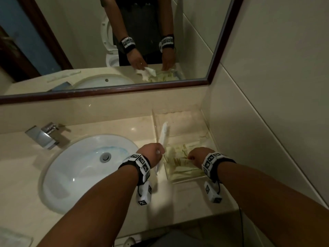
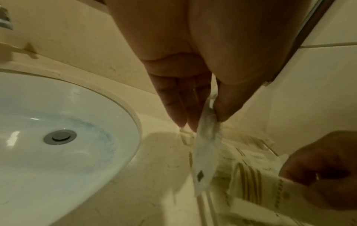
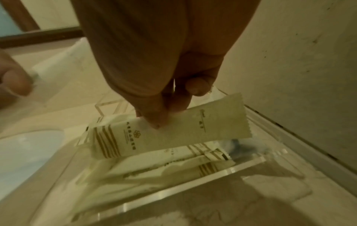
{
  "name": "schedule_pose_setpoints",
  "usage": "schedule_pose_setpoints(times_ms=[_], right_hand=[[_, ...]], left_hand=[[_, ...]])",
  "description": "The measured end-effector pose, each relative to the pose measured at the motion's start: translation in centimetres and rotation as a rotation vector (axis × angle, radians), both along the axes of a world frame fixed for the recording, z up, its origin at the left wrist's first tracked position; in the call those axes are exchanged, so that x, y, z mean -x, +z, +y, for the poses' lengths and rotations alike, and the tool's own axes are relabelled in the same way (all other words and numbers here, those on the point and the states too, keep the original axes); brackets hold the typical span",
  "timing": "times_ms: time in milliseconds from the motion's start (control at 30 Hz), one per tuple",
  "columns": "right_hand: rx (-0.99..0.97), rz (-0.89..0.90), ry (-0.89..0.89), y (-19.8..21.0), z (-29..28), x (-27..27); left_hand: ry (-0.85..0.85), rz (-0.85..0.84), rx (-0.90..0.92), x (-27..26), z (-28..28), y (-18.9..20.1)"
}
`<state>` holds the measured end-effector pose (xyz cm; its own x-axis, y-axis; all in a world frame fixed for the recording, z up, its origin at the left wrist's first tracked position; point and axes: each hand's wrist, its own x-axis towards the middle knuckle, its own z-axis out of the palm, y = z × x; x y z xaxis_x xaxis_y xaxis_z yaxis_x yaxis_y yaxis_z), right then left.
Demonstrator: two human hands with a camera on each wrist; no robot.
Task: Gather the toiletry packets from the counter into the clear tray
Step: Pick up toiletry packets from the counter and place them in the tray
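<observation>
Now pinching two packets at once: left hand (image 1: 151, 153) thumb and fingertips on a long white packet (image 2: 206, 154) hanging over the clear tray's (image 1: 187, 179) sink-side wall; right hand (image 1: 197, 155) nipping a gold-striped packet (image 3: 166, 134) edgewise above packets already inside, presumably for dropping.

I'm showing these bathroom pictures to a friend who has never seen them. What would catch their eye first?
Probably the two hands at the clear tray in the counter's right corner: the right hand pinches a gold-striped packet over others lying in the tray, and the left hand pinches a long white packet at the tray's left edge. Next, the white sink to the left, and the mirror above reflecting both hands.
</observation>
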<state>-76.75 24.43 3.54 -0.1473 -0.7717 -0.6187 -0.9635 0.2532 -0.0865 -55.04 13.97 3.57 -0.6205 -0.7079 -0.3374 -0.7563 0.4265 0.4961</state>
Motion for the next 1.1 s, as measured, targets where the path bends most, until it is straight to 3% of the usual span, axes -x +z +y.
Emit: schedule_pose_setpoints(times_ms=[600,800,1100], right_hand=[[-0.021,-0.003,0.055,-4.3,-0.6,-1.5],[0.020,-0.009,-0.014,-2.9,-0.6,0.1],[0.235,0.053,-0.134,-1.1,0.3,2.1]], left_hand=[[0.044,0.017,-0.124,0.9,1.1,0.3],[-0.004,-0.020,-0.113,1.7,1.3,0.5],[-0.104,-0.116,-0.122,4.2,2.1,0.4]])
